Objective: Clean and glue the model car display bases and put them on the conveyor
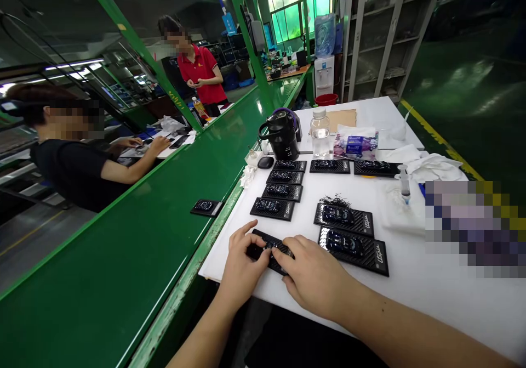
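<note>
- Left hand (pixel 242 266) of mine is pinching the glossy dark model car (pixel 271 243), thumb and fingers bent in; my right hand (pixel 314 272) is clasping the far end of its black plate (pixel 276 266).
- Both pieces are resting on the white table (pixel 419 280), close to its near edge.
- If I'm pressing unevenly, the car could be skewing on its plate.
- Bare fingertips are risking smudges on that gloss.
- Swinging right, I'd be knocking the nearest "Utopia" plaque (pixel 380 254).
</note>
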Tool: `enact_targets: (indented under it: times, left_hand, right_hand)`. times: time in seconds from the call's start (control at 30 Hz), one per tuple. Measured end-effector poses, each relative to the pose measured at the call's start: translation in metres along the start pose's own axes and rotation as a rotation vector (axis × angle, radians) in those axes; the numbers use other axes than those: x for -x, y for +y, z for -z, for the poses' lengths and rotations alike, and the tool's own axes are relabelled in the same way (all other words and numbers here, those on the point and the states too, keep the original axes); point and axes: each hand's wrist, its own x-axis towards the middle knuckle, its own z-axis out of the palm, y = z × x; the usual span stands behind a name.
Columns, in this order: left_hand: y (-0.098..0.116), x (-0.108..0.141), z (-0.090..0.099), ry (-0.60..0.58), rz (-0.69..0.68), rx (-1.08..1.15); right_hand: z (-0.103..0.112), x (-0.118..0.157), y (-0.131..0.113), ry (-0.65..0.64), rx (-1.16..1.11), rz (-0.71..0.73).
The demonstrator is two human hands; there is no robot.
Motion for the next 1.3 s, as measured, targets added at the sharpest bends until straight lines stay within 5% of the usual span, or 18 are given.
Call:
enact_targets:
  times: [0.2,1.3]
  left_hand:
    - [-0.008,-0.01,0.001,-0.061,0.147,0.103]
    - [-0.003,-0.013,0.006,-0.128,0.188,0.18]
  right_hand:
    - [-0.001,0.0,-0.001,-0.012,0.045,0.004]
    - [-0.045,0.005,-0.015,0.192,0.234,-0.036]
